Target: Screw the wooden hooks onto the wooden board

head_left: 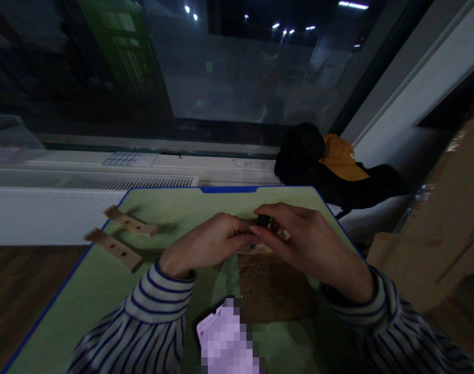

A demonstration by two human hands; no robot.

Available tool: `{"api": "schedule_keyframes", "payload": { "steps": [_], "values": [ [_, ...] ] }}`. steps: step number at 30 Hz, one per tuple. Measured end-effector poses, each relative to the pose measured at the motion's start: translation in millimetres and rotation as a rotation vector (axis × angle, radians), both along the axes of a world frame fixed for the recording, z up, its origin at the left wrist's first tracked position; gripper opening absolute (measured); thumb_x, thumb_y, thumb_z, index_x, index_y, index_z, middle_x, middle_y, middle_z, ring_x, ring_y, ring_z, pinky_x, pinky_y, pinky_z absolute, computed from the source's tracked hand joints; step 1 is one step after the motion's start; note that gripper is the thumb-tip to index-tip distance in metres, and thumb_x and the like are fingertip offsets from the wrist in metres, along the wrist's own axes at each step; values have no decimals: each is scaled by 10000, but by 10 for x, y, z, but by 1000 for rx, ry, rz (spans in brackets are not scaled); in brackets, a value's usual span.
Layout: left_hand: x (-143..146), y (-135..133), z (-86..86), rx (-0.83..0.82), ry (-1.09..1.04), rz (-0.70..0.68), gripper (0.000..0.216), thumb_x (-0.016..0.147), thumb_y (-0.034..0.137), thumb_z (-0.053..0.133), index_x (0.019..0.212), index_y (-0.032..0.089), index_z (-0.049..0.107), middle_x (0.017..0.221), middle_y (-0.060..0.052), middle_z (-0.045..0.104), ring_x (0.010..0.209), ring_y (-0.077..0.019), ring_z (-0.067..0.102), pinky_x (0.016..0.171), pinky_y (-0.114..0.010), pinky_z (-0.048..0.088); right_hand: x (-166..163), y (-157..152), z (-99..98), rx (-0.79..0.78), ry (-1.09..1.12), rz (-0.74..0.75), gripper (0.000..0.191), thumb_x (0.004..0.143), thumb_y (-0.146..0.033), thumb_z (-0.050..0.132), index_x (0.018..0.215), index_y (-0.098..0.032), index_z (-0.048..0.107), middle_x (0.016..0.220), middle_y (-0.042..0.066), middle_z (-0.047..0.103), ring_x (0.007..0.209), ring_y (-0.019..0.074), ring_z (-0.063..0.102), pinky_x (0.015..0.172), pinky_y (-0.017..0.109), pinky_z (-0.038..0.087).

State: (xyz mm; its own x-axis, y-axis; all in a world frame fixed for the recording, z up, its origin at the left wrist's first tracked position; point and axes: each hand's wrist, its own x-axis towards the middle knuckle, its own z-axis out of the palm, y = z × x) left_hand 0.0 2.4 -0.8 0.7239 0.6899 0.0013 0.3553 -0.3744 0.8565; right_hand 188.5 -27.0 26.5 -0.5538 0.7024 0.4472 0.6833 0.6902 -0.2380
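My left hand and my right hand meet over the middle of the green table. Both are closed in a pinch. Between the right fingertips sits a small dark object that I cannot name. The left fingertips touch the same spot, and what they grip is hidden. Under the hands lies a brown wooden board with small holes, its far edge covered by my fingers. Both sleeves are striped.
Two wooden strips with holes lie at the table's left. A pink blurred item sits near my chest. A dark bag with an orange cap rests on the sill behind. Cardboard boxes stand at the right.
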Motion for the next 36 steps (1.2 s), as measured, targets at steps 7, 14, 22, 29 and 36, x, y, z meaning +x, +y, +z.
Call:
{"api": "schedule_keyframes", "payload": {
  "steps": [7,14,22,29,36],
  "values": [
    [-6,-7,1,59,15,21,218,874,268,479,883,157,667,822,17,696,764,-129,606,667,-226,427,12,-23,6,-2,21,-2,281,870,-332,541,1086,-152,539,892,24,674,709,120,630,607,227,475],
    [-15,0,14,50,-47,2,184,858,222,503,913,174,672,882,26,706,810,-118,615,713,-210,434,-2,-21,21,-54,12,49,297,881,-230,507,1169,-159,510,1007,28,660,769,106,633,677,220,482],
    [-4,16,-4,85,-38,14,178,853,232,514,880,174,680,818,30,704,757,-116,617,669,-207,428,15,-26,8,26,-16,40,257,875,-268,529,1107,-157,527,906,29,657,725,121,624,624,233,476],
    [0,-7,20,97,-44,16,170,839,240,531,898,187,682,810,36,697,740,-111,607,650,-196,424,13,-3,-2,21,-12,13,238,871,-300,539,1065,-163,530,849,24,656,682,122,625,583,229,464],
    [-5,17,-7,129,4,46,200,849,283,516,827,168,679,743,25,683,692,-119,598,612,-206,417,12,-22,19,-3,14,21,293,862,-292,544,1119,-154,513,953,45,673,730,132,643,617,239,482]
  ]
}}
